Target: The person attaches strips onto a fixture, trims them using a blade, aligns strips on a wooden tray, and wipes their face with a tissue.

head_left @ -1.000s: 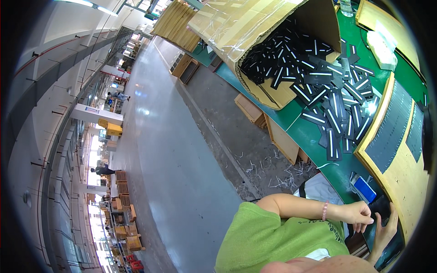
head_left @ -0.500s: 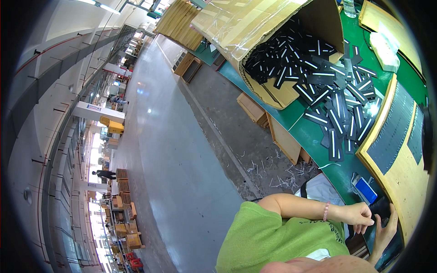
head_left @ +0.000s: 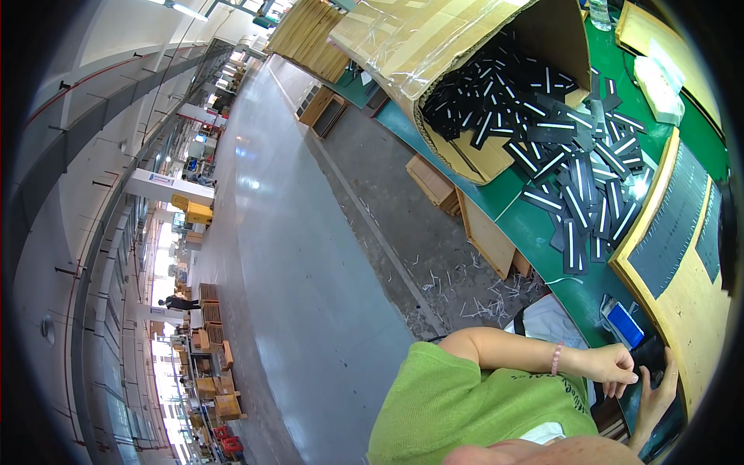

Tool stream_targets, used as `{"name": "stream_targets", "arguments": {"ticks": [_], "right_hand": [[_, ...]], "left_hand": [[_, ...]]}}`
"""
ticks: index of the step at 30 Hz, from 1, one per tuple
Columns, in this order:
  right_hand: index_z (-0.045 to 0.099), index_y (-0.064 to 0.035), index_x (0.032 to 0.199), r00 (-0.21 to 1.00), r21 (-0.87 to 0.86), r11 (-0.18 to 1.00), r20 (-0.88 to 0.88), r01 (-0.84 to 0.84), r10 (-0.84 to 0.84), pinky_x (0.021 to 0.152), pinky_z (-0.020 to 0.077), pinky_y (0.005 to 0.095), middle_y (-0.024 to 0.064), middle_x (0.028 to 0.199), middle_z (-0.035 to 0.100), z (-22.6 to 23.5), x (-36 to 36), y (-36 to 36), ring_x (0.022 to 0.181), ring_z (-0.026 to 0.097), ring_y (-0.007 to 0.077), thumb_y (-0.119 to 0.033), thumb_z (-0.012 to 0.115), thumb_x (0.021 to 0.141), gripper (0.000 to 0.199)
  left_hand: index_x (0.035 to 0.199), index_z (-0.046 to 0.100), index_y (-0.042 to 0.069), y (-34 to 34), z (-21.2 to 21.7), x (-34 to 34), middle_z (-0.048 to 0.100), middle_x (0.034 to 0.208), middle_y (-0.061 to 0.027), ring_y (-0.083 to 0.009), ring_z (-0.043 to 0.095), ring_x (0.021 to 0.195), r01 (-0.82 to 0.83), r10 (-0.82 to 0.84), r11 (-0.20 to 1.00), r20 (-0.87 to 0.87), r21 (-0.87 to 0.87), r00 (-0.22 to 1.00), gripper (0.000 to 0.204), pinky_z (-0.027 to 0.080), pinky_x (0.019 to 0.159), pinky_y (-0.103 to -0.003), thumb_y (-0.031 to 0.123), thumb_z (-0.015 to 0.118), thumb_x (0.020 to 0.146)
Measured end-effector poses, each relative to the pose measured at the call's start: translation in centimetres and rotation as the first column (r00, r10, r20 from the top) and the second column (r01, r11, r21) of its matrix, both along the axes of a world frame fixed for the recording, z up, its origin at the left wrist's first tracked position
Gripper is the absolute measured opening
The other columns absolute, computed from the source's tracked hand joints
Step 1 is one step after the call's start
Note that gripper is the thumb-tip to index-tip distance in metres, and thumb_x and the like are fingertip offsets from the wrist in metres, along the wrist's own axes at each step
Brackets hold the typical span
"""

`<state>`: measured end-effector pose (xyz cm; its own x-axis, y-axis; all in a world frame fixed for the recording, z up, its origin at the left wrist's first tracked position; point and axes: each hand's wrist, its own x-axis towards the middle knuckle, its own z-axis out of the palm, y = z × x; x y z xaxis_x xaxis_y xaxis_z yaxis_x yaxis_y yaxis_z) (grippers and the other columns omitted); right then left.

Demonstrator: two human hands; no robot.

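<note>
My left hand [head_left: 611, 367], with a pink bead bracelet on its wrist, is closed with fingers curled and the thumb side toward my other hand. Anything in its grip is too small or hidden to make out. Just to its right, my right hand [head_left: 656, 397] has thumb and forefinger apart in a curve, its forefinger by the edge of a wooden tray [head_left: 665, 318]. Something dark lies between and behind the two hands, its kind unclear. Beyond them, a pile of flat black pieces with white strips [head_left: 575, 194] spreads over the green table [head_left: 515, 221].
A large cardboard box [head_left: 434, 46] lies on its side, spilling more black pieces. A blue-and-white packet [head_left: 624, 324] sits beside my hands. Dark grey sheets [head_left: 670, 225] lie in the tray. White strip scraps [head_left: 496, 298] litter the floor; a bottle [head_left: 599, 15] stands far off.
The whole view has shifted very slightly. Both hands keep nearly the same place and pose; the pile and box look unchanged.
</note>
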<state>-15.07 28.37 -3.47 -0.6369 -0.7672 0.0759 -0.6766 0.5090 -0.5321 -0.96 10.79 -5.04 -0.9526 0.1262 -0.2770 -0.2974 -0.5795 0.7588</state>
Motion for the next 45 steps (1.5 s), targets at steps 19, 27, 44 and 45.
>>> {"name": "stream_targets", "arguments": {"ticks": [19, 27, 44, 45], "right_hand": [[0.055, 0.0000, 0.111, 0.966, -0.251, 0.934, 0.020, 0.256, -0.259, 0.079, 0.0495, 0.0390, 0.0167, 0.100, 0.062, 5.5, 3.2, -1.4, 0.091, 0.060, 0.0340, -0.008, 0.075, 0.075, 0.042], [0.057, -0.0020, 0.099, 0.861, -0.355, 0.798, 0.039, 0.487, -0.507, 0.061, 0.0509, 0.0359, 0.0153, 0.089, 0.065, 1.5, 6.2, 2.7, 0.073, 0.065, 0.0317, -0.010, 0.065, 0.086, 0.017], [0.062, -0.0028, 0.101, 0.865, -0.402, 0.794, -0.008, 0.456, -0.501, 0.051, 0.0484, 0.0317, 0.0127, 0.077, 0.063, -2.5, 5.0, 2.1, 0.062, 0.063, 0.0264, -0.009, 0.069, 0.081, 0.022], [0.062, -0.0029, 0.100, 0.862, -0.404, 0.792, -0.015, 0.458, -0.507, 0.051, 0.0481, 0.0312, 0.0123, 0.077, 0.063, -2.3, 5.1, 2.1, 0.060, 0.063, 0.0258, -0.009, 0.069, 0.081, 0.022]], "left_hand": [[0.079, 0.064, 0.002, -2.7, 0.9, 2.2, 0.061, 0.071, -0.0008, -0.0073, 0.055, 0.065, 0.171, -0.219, 0.926, -0.108, -0.337, 0.970, 0.031, 0.046, 0.060, -0.023, 0.024, 0.053, 0.098], [0.085, 0.064, -0.005, -10.5, 7.8, 5.0, 0.066, 0.085, -0.0186, -0.0293, 0.062, 0.078, -0.650, 0.057, 0.047, -0.647, -0.759, 0.760, 0.017, 0.050, 0.074, -0.037, 0.007, 0.053, 0.091], [0.108, 0.059, 0.000, -15.9, 6.3, 3.1, 0.059, 0.106, -0.0179, -0.0335, 0.055, 0.100, -0.264, 0.229, -0.918, -0.939, -0.296, 0.255, 0.035, 0.043, 0.090, -0.044, 0.030, 0.063, 0.089], [0.108, 0.059, 0.000, -16.0, 6.5, 3.0, 0.059, 0.106, -0.0178, -0.0335, 0.055, 0.100, -0.255, 0.226, -0.922, -0.940, -0.291, 0.256, 0.035, 0.043, 0.090, -0.044, 0.030, 0.063, 0.089]]}}
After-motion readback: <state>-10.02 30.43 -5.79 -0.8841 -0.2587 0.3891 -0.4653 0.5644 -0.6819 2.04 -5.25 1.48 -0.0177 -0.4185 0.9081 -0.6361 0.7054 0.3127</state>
